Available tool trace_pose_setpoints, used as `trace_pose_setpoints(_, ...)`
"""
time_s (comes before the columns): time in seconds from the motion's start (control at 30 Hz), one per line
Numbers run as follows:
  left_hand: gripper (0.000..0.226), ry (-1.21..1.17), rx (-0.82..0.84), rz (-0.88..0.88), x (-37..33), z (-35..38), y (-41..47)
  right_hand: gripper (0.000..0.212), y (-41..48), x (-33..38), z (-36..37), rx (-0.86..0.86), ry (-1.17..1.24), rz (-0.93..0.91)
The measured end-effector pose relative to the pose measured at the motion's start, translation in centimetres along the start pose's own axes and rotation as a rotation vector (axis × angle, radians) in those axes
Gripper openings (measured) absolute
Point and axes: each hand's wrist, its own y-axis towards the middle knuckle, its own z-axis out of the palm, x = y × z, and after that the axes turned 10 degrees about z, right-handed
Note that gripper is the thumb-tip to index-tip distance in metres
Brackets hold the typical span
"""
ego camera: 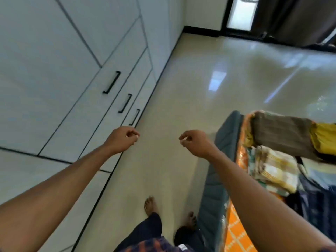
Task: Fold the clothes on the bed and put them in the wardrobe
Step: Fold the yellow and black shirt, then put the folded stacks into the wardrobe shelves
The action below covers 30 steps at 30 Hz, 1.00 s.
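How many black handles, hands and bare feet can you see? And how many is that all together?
Handles: 3
Hands: 2, left hand and right hand
Feet: 2
Total: 7

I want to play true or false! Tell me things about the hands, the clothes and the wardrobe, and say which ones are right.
1. The left hand and right hand hold nothing. True.
2. The wardrobe stands open. False: all its fronts are closed.
3. Clothes lie on the bed. True.
4. The person wears shoes. False: the foot on the floor is bare.
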Motion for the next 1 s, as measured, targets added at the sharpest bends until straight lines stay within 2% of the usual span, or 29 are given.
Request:
trace_pose_setpoints(0.17, 0.011, -0.173, -0.146, -0.181, 8.5, -4.1, -4.9, 0.020, 2.0, 7.5, 5.6, 0.128, -0.132, -0.091)
trace_pose_setpoints(0.4, 0.011, -0.361, -0.325, -0.271, 14.7, -7.8, -6.2, 0.015, 5.5, 14.9, 7.8, 0.177, -0.185, -0.081)
trace_pose_setpoints(0.57, 0.012, -0.410, -0.326, -0.312, 16.7, -9.2, -4.4, 0.017, 9.3, 19.3, 8.9, 0.235, -0.193, -0.084)
trace_pose_setpoints(0.8, 0.018, -0.347, -0.262, -0.326, 17.3, -10.2, 4.8, 0.022, 19.9, 24.2, 8.7, 0.315, -0.267, -0.141)
trace_pose_setpoints(0.87, 0.023, -0.328, -0.237, -0.323, 17.3, -10.5, 9.5, 0.026, 25.2, 26.0, 8.6, 0.307, -0.274, -0.165)
trace_pose_setpoints(0.93, 0.018, -0.305, -0.220, -0.338, 17.1, -11.0, 13.6, 0.031, 29.5, 28.2, 8.9, 0.290, -0.271, -0.192)
trace_pose_setpoints(1.0, 0.027, -0.263, -0.252, -0.371, 17.4, -11.5, 18.5, 0.038, 34.2, 30.5, 9.1, 0.274, -0.271, -0.230)
